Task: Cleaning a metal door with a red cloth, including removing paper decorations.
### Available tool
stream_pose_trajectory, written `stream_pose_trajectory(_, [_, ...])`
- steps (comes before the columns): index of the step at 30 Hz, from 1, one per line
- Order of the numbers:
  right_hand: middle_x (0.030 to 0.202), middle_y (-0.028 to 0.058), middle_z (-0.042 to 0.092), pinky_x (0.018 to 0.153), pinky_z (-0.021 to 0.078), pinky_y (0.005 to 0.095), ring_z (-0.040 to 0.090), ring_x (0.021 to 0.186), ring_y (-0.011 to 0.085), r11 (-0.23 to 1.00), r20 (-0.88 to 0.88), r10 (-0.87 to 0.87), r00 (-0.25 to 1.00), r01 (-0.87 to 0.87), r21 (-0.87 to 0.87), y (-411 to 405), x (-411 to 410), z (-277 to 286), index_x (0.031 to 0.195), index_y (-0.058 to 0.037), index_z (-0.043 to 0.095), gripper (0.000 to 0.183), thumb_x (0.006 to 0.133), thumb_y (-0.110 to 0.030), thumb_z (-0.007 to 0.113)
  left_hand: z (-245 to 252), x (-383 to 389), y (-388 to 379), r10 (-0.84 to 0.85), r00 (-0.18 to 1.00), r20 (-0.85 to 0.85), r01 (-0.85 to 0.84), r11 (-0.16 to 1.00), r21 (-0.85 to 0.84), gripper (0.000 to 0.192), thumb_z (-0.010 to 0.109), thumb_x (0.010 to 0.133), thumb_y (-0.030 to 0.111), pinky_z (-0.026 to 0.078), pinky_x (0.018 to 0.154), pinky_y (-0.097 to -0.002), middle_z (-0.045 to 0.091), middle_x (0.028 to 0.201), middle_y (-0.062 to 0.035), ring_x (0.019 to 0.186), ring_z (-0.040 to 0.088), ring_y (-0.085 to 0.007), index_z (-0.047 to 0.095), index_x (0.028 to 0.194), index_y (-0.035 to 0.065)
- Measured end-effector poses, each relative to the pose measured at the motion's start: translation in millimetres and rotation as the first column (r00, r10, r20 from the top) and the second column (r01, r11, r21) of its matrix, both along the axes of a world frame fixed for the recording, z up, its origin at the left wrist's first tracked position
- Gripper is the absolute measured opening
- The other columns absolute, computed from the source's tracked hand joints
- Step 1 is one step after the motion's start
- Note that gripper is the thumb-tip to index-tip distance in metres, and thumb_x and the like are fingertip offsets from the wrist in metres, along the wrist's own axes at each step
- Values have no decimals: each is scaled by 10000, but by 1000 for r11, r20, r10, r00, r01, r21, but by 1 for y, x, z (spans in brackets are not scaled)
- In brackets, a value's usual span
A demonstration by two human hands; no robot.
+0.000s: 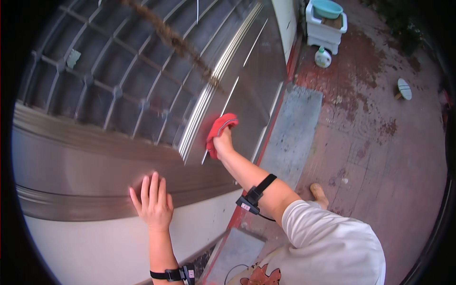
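Note:
My right hand (223,141) presses a red cloth (218,131) against the lower panel of a brownish metal door (254,89). The cloth has a grey edge stripe and is bunched over my fingers, which are mostly hidden. My left hand (154,201) rests flat with fingers spread on the metal door frame (89,171), holding nothing. Above both hands is the door's lattice grille (117,91), with dark panes behind the bars. Bright ridged trim (199,123) runs between the grille and the lower panel.
A grey stone step (295,124) lies along the door's foot, beside reddish paving (363,153). Farther off stand a white tub (322,34) holding a teal basin (327,9), a white detergent bottle (322,57) and a small stool (404,89). A white wall (107,242) adjoins the frame.

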State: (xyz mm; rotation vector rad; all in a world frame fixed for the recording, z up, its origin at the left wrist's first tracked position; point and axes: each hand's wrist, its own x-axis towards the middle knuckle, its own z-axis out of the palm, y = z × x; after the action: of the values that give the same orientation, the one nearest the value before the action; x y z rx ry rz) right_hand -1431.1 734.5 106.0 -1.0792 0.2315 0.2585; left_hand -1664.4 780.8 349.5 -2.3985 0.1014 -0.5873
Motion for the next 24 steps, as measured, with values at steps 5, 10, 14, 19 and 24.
stream_pose_trajectory(5, [1182, 201, 603, 974, 467, 415, 588, 1135, 361, 964, -11, 9, 1000, -6, 266, -55, 58, 60, 1270, -10, 523, 334, 943, -68, 481, 14, 26, -24, 30, 993, 115, -15, 992, -127, 261, 627, 768, 92, 197, 1201, -584, 651, 1269, -41, 1259, 541, -269, 728, 1007, 117])
stream_pose_trajectory(10, [1123, 161, 640, 954, 527, 460, 648, 1068, 320, 692, -144, 541, 828, -341, 637, -132, 108, 80, 1204, -15, 569, 332, 897, 32, 451, 46, 120, -109, -36, 982, 184, 87, 957, -278, 348, 630, 764, 46, 178, 1189, -601, 628, 1281, -87, 1265, 529, -304, 686, 1106, 85])
stream_pose_trajectory(14, [1174, 186, 640, 1009, 504, 509, 639, 1106, 343, 436, -66, 643, 763, -294, 851, -240, 167, 79, 1205, -23, 572, 329, 916, -50, 416, 59, 250, -179, -127, 963, 238, 223, 873, -433, 461, 625, 795, 47, 195, 1185, -570, 573, 1365, -96, 1292, 513, -302, 615, 1255, 79])
stream_pose_trajectory(19, [1225, 183, 643, 1012, 493, 501, 647, 1100, 337, 451, -41, 574, 818, -274, 849, -414, 230, 90, 1227, -7, 576, 345, 1009, -253, 474, 86, 435, -241, -175, 946, 275, 293, 825, -484, 603, 632, 858, 133, 191, 1200, -529, 488, 1466, -127, 1375, 445, -298, 459, 1433, 83])
stream_pose_trajectory(24, [1141, 166, 660, 935, 532, 488, 663, 1004, 320, 505, -49, 428, 902, -194, 841, -563, 292, 90, 1198, 3, 583, 329, 992, -251, 541, 129, 626, -279, -153, 909, 387, 272, 922, -277, 599, 657, 816, 225, 359, 1084, -550, 534, 1373, -170, 1308, 490, -323, 491, 1361, 41])
